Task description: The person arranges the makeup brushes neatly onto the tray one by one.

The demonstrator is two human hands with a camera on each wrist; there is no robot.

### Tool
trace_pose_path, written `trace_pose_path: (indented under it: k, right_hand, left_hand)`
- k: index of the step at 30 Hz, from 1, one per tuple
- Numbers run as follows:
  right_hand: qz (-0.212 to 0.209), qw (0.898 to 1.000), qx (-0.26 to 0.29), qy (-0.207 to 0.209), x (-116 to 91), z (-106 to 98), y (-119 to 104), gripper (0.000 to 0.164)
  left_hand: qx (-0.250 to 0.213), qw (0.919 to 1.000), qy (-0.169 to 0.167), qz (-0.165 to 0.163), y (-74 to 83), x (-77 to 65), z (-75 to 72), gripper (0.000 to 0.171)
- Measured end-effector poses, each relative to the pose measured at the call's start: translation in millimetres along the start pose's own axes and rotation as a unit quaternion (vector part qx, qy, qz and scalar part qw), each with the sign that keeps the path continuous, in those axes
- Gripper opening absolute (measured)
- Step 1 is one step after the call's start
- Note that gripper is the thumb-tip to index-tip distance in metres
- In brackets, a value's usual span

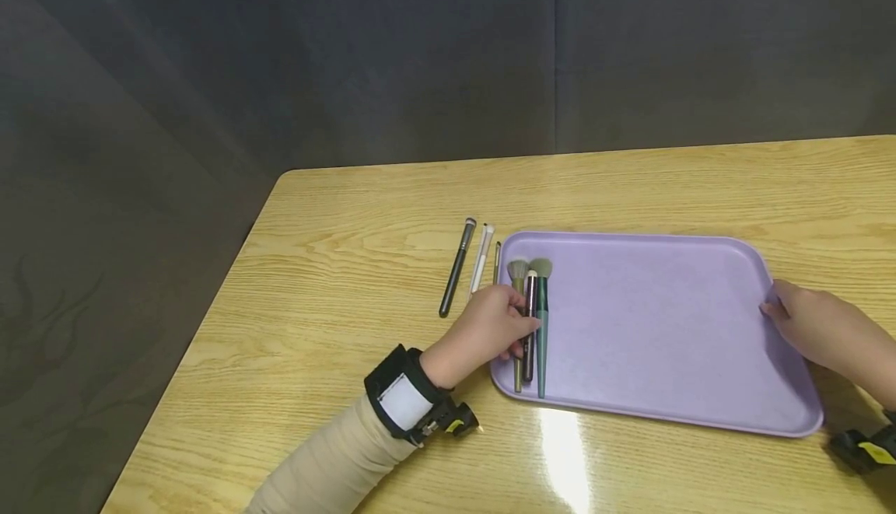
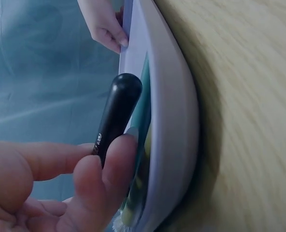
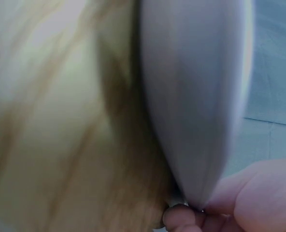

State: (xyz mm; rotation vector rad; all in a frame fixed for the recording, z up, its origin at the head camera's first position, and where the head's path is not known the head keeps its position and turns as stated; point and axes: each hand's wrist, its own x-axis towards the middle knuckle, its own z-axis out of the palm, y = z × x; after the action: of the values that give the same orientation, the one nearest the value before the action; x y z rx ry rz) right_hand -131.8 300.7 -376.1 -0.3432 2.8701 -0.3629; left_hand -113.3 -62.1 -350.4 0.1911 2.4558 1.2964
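My left hand (image 1: 486, 321) pinches a dark makeup brush (image 1: 528, 362) between thumb and fingers, over the left end of a purple tray (image 1: 658, 327). In the left wrist view, the rounded black handle end (image 2: 121, 96) points up out of the grip. Beside it in the tray lie a green brush (image 1: 542, 366) with a fluffy head and an olive-handled brush (image 1: 518, 382), partly covered by the fingers. My right hand (image 1: 826, 323) grips the tray's right rim, thumb on top; in the right wrist view its fingers (image 3: 181, 217) curl under the edge.
Left of the tray on the wooden table (image 1: 315, 265) lie a black brush (image 1: 456, 273), white-handled brushes (image 1: 481, 257) and a thin brush (image 1: 498, 257) close to the tray's rim. A dark curtain (image 1: 420, 55) hangs behind the table's far edge.
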Motion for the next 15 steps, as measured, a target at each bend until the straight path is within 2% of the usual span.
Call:
trace_pose_path:
  k: [15]
  right_hand:
    - [-0.004,1.0,0.004,0.003,-1,0,0,0.022]
  left_hand:
    - [0.024,0.9994,-0.022,-0.015,11.8,-0.6,9.3,0.013]
